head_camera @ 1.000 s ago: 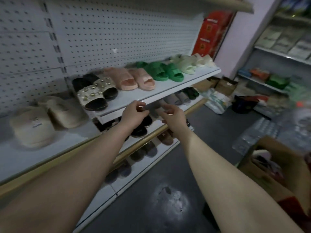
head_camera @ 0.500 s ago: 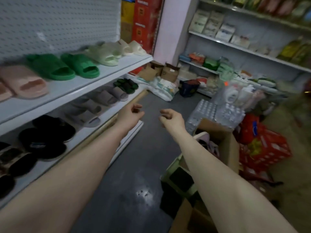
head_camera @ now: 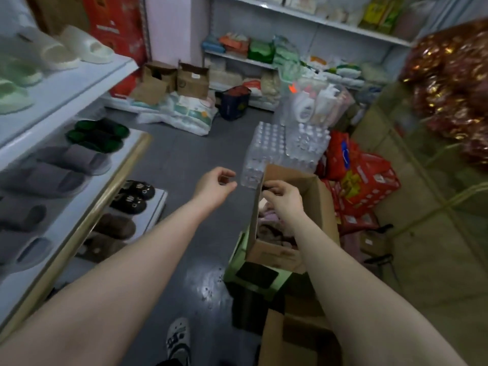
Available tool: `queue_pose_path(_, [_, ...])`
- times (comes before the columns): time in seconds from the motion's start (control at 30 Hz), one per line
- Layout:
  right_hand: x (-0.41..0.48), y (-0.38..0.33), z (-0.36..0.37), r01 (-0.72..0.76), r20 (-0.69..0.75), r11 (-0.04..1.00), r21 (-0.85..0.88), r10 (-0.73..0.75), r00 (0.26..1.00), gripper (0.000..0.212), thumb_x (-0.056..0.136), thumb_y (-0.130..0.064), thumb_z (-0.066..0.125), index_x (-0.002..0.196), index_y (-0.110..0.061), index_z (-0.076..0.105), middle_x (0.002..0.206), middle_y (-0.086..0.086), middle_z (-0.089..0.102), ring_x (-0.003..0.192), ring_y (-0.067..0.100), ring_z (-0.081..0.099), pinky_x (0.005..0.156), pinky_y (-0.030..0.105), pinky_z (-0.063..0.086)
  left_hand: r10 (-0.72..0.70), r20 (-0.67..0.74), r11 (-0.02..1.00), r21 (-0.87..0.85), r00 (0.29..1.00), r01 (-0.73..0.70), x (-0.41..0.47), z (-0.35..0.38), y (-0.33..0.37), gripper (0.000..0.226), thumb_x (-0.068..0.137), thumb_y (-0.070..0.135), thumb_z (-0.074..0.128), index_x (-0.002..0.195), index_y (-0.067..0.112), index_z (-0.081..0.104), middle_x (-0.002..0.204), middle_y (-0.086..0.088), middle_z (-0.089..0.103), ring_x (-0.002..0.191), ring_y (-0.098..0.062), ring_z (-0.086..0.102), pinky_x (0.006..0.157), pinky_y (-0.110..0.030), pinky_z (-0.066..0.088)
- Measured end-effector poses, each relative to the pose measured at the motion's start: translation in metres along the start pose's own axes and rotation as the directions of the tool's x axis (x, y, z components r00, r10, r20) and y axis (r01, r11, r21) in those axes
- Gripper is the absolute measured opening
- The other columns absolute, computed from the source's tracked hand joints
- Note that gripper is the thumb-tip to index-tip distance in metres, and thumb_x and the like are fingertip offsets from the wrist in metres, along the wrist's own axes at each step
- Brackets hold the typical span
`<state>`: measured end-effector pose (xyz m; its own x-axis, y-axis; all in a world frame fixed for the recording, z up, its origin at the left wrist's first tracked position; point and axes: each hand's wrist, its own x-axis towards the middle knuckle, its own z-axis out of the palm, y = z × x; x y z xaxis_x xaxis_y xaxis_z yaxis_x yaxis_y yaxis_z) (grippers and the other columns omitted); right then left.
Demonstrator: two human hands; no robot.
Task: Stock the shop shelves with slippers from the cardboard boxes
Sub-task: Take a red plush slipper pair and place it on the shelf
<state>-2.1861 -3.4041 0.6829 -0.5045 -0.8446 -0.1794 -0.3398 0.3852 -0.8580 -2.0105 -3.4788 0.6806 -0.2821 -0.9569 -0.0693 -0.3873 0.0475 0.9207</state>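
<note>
Shelves [head_camera: 79, 93] now lie left; right hand [head_camera: 286, 200] has reached cardboard box [head_camera: 269, 250].

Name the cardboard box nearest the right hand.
The open box on the green stool, with fluffy slippers inside; the right hand is right above it. The others stand farther off.

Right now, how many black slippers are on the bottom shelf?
2: one black slipper at the far end of the bottom shelf, the other beside it. Others may be hidden.

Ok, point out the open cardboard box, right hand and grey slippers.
open cardboard box [head_camera: 269, 250]: head view, front wall
right hand [head_camera: 286, 200]: head view, its back
grey slippers [head_camera: 75, 157]: head view, a strap
</note>
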Motion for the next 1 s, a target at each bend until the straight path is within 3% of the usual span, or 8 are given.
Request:
queue_pose_path(0.1, [0.028,0.007,-0.015,-0.078,-0.085,0.997,0.025,0.08,0.993,0.019,0.091,-0.01,0.065,0.107,-0.017,0.069,0.083,-0.005,0.069,0.071,0.01,0.07,0.058,0.021,0.055,0.004,0.118,0.999,0.035,0.993,-0.008,0.04,0.024,-0.001,0.021,0.086,0.021,0.069,0.107,0.022,0.066,0.099,0.001,0.066,0.09,-0.017,0.061,0.08,-0.031,0.05])
queue_pose_path(0.13, [0.037,0.013,-0.019,-0.096,-0.111,0.995,0.034,0.099,0.989,0.019,0.09,-0.011,0.066,0.108,-0.017,0.07,0.082,-0.007,0.069,0.072,0.005,0.069,0.06,0.019,0.055,0.011,0.162,0.999,0.044,0.987,-0.019,0.052,0.034,-0.001,0.021,0.086,0.021,0.069,0.106,0.022,0.066,0.098,0.003,0.065,0.089,-0.016,0.06,0.079,-0.029,0.048])
queue_pose_path(0.23, [0.058,0.036,-0.029,-0.176,-0.131,0.984,0.038,0.179,0.975,0.023,0.089,-0.021,0.069,0.11,-0.029,0.07,0.097,-0.01,0.072,0.089,0.006,0.068,0.08,0.029,0.058,0.015,0.257,0.997,0.066,0.966,-0.033,0.078,0.064,-0.005,0.019,0.085,0.02,0.07,0.103,0.023,0.066,0.094,0.005,0.064,0.088,-0.014,0.06,0.081,-0.027,0.046])
queue_pose_path(0.33, [0.073,0.058,-0.042,-0.246,-0.158,0.968,0.057,0.252,0.955,0.023,0.09,-0.024,0.069,0.111,-0.032,0.069,0.102,-0.014,0.068,0.096,0.005,0.063,0.083,0.028,0.053,-0.012,0.348,0.996,0.084,0.937,-0.019,0.094,0.094,-0.011,0.021,0.085,0.021,0.07,0.106,0.023,0.066,0.094,0.006,0.064,0.089,-0.012,0.06,0.076,-0.024,0.043])
queue_pose_path(0.5, [0.11,0.099,-0.063,-0.368,-0.141,0.928,0.062,0.373,0.917,0.024,0.09,-0.025,0.068,0.113,-0.033,0.067,0.111,-0.01,0.066,0.107,0.014,0.06,0.099,0.044,0.049,-0.074,0.438,0.992,0.12,0.896,0.024,0.12,0.148,-0.027,0.024,0.087,0.022,0.068,0.11,0.022,0.065,0.099,0.006,0.065,0.092,-0.013,0.062,0.075,-0.024,0.043])
queue_pose_path(0.73, [0.171,0.164,-0.087,-0.527,0.04,0.85,-0.01,0.527,0.849,0.035,0.091,-0.019,0.066,0.122,-0.032,0.06,0.125,-0.004,0.056,0.115,0.021,0.053,0.101,0.049,0.048,-0.239,0.468,0.969,0.176,0.851,0.175,0.148,0.22,-0.052,0.025,0.09,0.019,0.064,0.116,0.018,0.062,0.109,0.0,0.064,0.102,-0.015,0.06,0.083,-0.025,0.045])
queue_pose_path(1.0, [0.239,0.238,-0.091,-0.491,0.175,0.816,-0.305,0.555,0.813,0.051,0.087,-0.006,0.068,0.133,-0.024,0.054,0.124,0.008,0.061,0.107,0.025,0.06,0.097,0.04,0.052,-0.512,0.399,0.859,0.257,0.761,0.443,0.158,0.288,-0.097,0.024,0.088,0.019,0.067,0.111,0.017,0.061,0.103,-0.005,0.066,0.1,-0.024,0.063,0.094,-0.039,0.05])
